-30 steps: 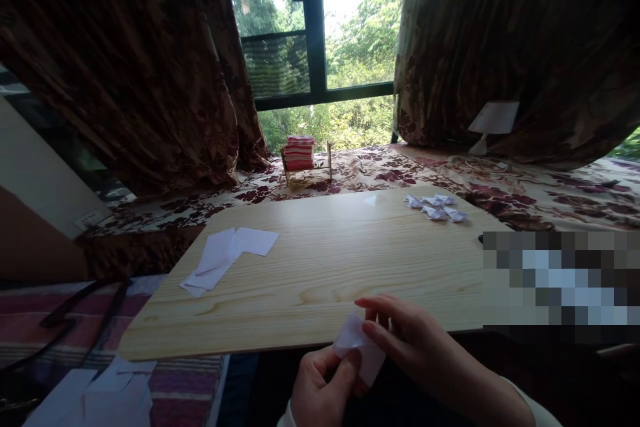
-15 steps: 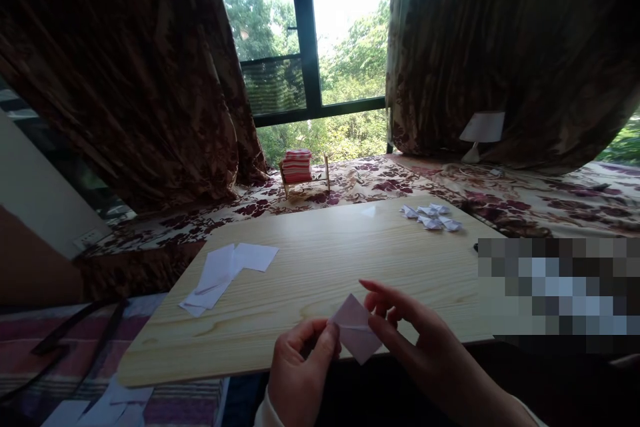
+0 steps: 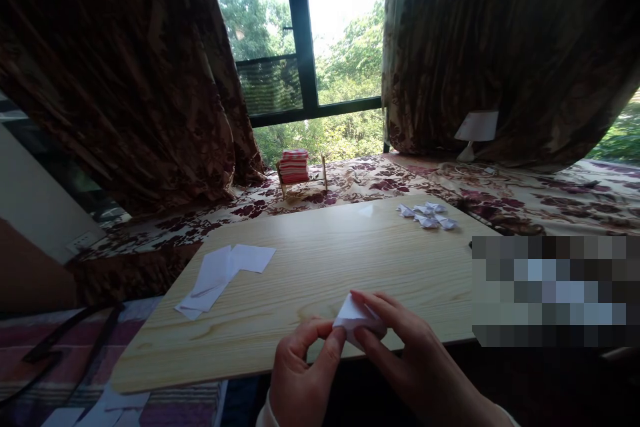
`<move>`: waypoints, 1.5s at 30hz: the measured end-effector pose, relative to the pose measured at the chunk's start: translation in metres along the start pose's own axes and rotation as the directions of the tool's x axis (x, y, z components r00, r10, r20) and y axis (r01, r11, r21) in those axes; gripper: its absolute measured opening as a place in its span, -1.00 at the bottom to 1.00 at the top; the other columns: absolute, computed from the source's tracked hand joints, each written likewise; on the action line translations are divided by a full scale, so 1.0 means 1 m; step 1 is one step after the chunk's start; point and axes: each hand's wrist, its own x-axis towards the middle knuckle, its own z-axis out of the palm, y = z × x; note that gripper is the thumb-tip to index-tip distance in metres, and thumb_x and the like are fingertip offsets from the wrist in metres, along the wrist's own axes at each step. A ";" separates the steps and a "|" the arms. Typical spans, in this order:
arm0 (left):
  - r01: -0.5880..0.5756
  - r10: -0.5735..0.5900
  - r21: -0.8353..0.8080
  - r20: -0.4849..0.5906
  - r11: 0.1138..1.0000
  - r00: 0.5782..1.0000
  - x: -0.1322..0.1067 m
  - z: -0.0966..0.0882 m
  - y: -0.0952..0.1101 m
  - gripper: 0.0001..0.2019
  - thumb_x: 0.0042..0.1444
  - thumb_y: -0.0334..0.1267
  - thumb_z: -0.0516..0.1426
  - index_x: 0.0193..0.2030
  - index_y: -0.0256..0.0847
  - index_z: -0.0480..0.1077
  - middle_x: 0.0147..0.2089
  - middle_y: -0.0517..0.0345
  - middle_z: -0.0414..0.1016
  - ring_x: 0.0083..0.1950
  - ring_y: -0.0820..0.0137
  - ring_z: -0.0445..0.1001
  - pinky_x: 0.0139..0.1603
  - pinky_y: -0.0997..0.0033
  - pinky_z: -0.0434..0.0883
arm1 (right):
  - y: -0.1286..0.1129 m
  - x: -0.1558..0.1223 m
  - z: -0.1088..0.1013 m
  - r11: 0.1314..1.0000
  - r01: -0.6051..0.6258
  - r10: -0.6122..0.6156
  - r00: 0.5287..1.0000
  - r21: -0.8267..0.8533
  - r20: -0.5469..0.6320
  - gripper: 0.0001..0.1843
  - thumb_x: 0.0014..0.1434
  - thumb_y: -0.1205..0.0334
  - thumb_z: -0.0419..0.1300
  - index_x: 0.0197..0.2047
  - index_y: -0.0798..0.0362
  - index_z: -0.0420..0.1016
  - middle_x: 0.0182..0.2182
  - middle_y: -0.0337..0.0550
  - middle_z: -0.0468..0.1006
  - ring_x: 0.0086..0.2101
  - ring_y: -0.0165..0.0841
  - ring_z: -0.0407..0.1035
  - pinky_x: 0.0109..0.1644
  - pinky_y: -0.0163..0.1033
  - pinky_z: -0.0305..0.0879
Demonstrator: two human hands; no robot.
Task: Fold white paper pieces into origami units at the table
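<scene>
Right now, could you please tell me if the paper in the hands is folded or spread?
Folded: the paper shows a crease below a triangular face; fingers hide part.

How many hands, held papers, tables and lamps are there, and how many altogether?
Hands: 2 (left hand, right hand)
Held paper: 1
Table: 1
Lamp: 1
Total: 5
</scene>
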 end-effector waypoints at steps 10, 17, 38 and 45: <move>-0.262 0.318 0.369 -0.100 0.892 0.943 0.001 0.002 -0.003 -0.92 0.11 -0.37 0.09 -0.32 -0.22 0.42 -0.44 0.20 0.40 -0.36 0.41 0.43 -0.27 0.47 0.37 | -0.004 0.004 -0.002 0.979 -0.153 0.160 0.986 0.138 -0.041 -0.69 0.24 0.13 0.02 -0.21 0.05 0.56 -0.39 -0.13 0.59 -0.37 -0.30 0.45 -0.30 -0.30 0.37; -0.489 0.603 0.568 -0.015 0.661 0.798 0.006 0.004 -0.002 -0.71 0.07 -0.42 0.12 -0.05 -0.15 0.43 -0.20 0.06 0.49 -0.17 0.32 0.46 -0.16 0.34 0.45 | -0.003 0.005 -0.003 0.914 -0.246 0.258 0.966 0.321 0.005 -0.66 0.22 0.09 0.04 -0.24 0.08 0.58 -0.44 -0.17 0.56 -0.40 -0.32 0.41 -0.35 -0.33 0.34; -0.545 0.639 0.635 0.104 0.547 0.762 0.013 0.005 -0.003 -0.77 0.13 -0.45 0.02 -0.13 -0.24 0.43 -0.31 0.07 0.53 -0.28 0.28 0.44 -0.15 0.22 0.29 | 0.002 0.007 -0.003 0.742 -0.390 0.374 0.916 0.545 0.147 -0.63 0.14 -0.02 0.14 -0.24 0.11 0.58 -0.51 -0.17 0.49 -0.45 -0.34 0.36 -0.41 -0.33 0.35; -0.474 0.603 0.682 0.060 0.557 0.795 0.016 0.010 -0.001 -0.83 0.11 -0.38 0.03 -0.27 -0.24 0.44 -0.43 0.10 0.47 -0.35 0.29 0.40 -0.24 0.27 0.26 | 0.008 0.002 0.002 0.809 -0.353 0.346 0.932 0.471 0.104 -0.64 0.16 0.00 0.09 -0.23 0.07 0.58 -0.51 -0.18 0.51 -0.48 -0.35 0.36 -0.42 -0.34 0.36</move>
